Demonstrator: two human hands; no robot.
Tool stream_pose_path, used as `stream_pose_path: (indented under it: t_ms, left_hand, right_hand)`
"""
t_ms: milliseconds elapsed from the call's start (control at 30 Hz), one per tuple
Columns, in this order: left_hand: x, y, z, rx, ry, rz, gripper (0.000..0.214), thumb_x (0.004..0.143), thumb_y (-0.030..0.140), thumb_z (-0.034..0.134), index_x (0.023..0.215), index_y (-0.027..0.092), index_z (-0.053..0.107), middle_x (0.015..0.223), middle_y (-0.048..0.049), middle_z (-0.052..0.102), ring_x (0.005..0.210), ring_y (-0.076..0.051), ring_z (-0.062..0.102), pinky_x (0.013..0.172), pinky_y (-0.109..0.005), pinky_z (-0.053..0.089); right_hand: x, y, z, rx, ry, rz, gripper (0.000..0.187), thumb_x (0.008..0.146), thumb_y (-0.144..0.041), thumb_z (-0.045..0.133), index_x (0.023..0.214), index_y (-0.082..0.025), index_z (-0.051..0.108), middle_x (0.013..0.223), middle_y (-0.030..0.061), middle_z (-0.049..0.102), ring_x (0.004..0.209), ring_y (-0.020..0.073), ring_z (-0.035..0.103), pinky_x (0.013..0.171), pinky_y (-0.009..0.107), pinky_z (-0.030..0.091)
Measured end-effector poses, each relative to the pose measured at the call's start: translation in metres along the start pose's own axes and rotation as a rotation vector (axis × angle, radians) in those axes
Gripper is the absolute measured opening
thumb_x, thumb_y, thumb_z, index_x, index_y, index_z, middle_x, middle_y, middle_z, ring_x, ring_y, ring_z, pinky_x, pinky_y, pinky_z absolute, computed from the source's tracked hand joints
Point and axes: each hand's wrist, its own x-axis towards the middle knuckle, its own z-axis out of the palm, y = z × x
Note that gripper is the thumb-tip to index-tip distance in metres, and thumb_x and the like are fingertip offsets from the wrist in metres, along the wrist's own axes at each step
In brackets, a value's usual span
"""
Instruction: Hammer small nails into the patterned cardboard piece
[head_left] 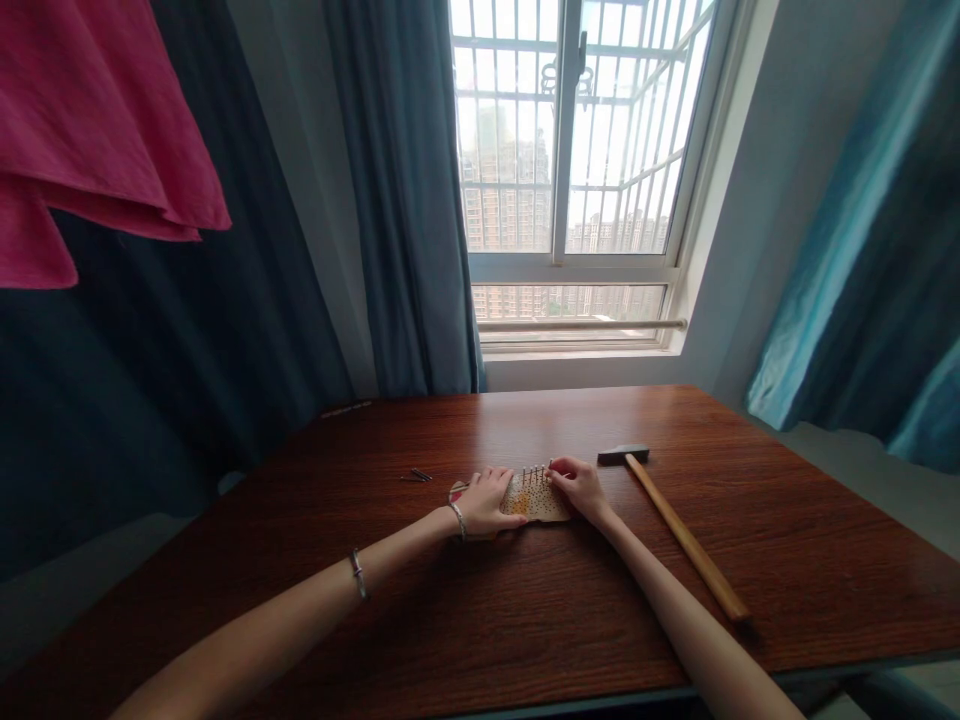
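Note:
A small pale wooden board full of holes lies near the middle of the dark wooden table, with a row of nails standing along its far edge. My left hand lies flat on the board's left part, fingers stretched over it. My right hand is at the board's right far corner, its fingers pinched at the end of the nail row; what they hold is too small to make out.
A hammer with a long wooden handle lies to the right of my right hand, head toward the window. Two or three loose nails lie to the left of the board. Curtains and a barred window stand behind the table.

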Motion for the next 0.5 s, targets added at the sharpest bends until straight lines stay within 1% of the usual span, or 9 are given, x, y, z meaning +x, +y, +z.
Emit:
stream_pose_path:
  t_ms: [233, 500]
  left_hand:
    - [-0.0008, -0.0007, 0.0008, 0.008, 0.018, 0.015, 0.078, 0.063, 0.068, 0.047, 0.123, 0.02, 0.036, 0.118, -0.0113, 0.045, 0.104, -0.03, 0.039, 0.088, -0.04, 0.031]
    - [-0.0008, -0.0012, 0.0019, -0.012, 0.03, 0.02, 0.079, 0.062, 0.067, 0.048, 0.123, 0.019, 0.036, 0.118, -0.012, 0.045, 0.104, -0.03, 0.039, 0.088, -0.04, 0.031]
  right_hand:
    - [-0.001, -0.007, -0.0003, 0.01, 0.002, -0.004, 0.021, 0.071, -0.033, 0.053, 0.075, -0.016, 0.064, 0.073, 0.0043, 0.067, 0.065, 0.0149, 0.061, 0.059, 0.025, 0.049]
    - [-0.0017, -0.008, -0.001, -0.001, 0.002, -0.005, 0.021, 0.071, -0.032, 0.053, 0.076, -0.016, 0.065, 0.073, 0.0044, 0.067, 0.065, 0.015, 0.061, 0.059, 0.025, 0.049]
